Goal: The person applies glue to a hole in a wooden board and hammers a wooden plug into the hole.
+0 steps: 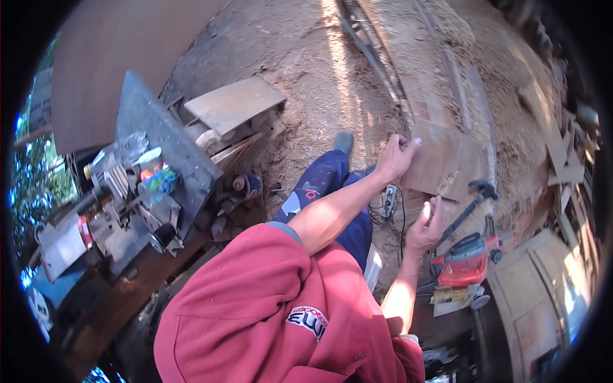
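My left hand (397, 158) has its fingers curled at the left edge of a brown wooden board (434, 163), gripping it. My right hand (426, 225) is below the board's near edge, fingers raised and apart; whether the fingertips touch it I cannot tell. Wood shavings lie on the board. A hammer (482, 189) rests just right of the board, above a red power tool (461, 265). A power strip (389, 201) with cables lies between my legs and the board.
A cluttered metal machine stand (201, 169) is at left, near a large brown panel (108, 51), a pale offcut (233, 102) and cans (248, 185). Long planks (460, 96) covered in sawdust run along the right. Pale panels (530, 300) lean at lower right.
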`<action>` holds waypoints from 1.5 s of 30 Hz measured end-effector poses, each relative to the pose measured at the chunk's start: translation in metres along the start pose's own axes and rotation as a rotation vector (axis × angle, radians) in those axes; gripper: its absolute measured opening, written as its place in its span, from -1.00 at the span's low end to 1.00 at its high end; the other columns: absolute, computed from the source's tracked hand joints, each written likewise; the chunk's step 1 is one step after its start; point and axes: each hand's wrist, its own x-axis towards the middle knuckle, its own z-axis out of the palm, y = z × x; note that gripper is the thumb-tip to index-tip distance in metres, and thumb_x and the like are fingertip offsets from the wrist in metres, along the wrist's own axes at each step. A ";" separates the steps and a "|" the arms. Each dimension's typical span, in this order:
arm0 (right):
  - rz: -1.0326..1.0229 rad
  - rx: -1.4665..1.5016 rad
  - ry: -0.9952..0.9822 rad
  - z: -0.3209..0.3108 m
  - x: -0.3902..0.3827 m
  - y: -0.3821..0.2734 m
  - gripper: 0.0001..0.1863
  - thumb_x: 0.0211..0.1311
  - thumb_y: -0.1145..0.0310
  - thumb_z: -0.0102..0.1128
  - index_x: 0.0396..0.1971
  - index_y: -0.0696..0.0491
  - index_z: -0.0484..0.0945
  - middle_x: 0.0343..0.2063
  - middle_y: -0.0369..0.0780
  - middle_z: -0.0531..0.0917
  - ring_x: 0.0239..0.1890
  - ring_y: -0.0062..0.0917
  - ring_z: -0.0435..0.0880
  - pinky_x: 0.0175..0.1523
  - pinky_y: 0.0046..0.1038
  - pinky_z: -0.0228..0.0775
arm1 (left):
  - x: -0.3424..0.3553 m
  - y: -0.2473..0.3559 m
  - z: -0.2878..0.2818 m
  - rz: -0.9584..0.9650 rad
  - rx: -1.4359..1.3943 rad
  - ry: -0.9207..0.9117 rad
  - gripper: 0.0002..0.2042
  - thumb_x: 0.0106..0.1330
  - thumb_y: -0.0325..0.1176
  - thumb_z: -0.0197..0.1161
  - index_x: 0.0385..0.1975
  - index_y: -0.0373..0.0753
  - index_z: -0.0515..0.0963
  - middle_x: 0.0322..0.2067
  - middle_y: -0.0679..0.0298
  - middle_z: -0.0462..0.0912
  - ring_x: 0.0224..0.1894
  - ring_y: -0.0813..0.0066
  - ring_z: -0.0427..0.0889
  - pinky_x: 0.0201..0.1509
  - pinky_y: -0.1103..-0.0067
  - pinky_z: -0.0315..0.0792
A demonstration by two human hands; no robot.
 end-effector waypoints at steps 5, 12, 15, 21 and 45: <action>-0.215 0.298 -0.556 0.072 -0.041 -0.040 -0.95 0.23 0.52 0.27 -0.33 0.16 0.64 -0.26 -0.12 0.68 -0.19 -0.19 0.70 -0.05 -0.25 0.57 | -0.030 -0.136 -0.097 -0.161 -0.013 0.112 -0.53 0.43 0.09 0.18 -0.10 -0.28 0.62 -0.15 0.00 0.72 -0.08 0.12 0.70 0.04 0.33 0.50; -0.507 0.266 -0.866 0.164 -0.109 -0.007 -0.93 0.20 0.48 0.23 -0.34 0.13 0.65 -0.29 -0.07 0.67 -0.19 -0.15 0.71 -0.07 -0.19 0.59 | -0.134 -0.336 -0.172 -0.334 0.537 -0.079 -0.37 0.32 0.14 0.26 0.14 -0.31 0.52 0.13 -0.22 0.51 0.21 -0.16 0.51 0.32 0.17 0.40; -0.529 0.084 -1.248 0.217 -0.135 0.014 -0.80 0.23 0.38 0.11 -0.41 0.19 0.65 -0.27 0.02 0.69 -0.19 -0.05 0.72 -0.06 -0.13 0.60 | -0.169 -0.399 -0.166 -0.473 0.499 -0.364 -0.16 0.25 0.24 0.29 0.37 -0.28 0.35 0.31 -0.31 0.31 0.36 -0.23 0.37 0.45 0.21 0.29; -0.518 -0.059 -1.156 0.368 -0.170 0.023 -0.80 0.16 0.40 0.08 -0.45 0.16 0.66 -0.37 -0.01 0.68 -0.27 -0.12 0.75 -0.17 -0.14 0.63 | -0.201 -0.446 -0.147 -0.454 0.729 -0.506 -0.19 0.27 0.23 0.29 0.41 -0.16 0.31 0.40 -0.29 0.15 0.36 -0.25 0.36 0.42 0.16 0.33; -1.263 0.149 -1.229 0.866 -0.459 -0.156 -0.55 0.31 0.27 0.02 0.15 0.06 0.57 0.25 -0.06 0.49 0.36 -0.26 0.38 0.46 -0.29 0.13 | -0.134 -0.632 -0.232 -0.106 0.024 0.506 -0.67 0.42 -0.26 0.11 -0.07 -0.45 0.58 -0.02 -0.12 0.66 0.14 -0.10 0.62 0.30 0.13 0.41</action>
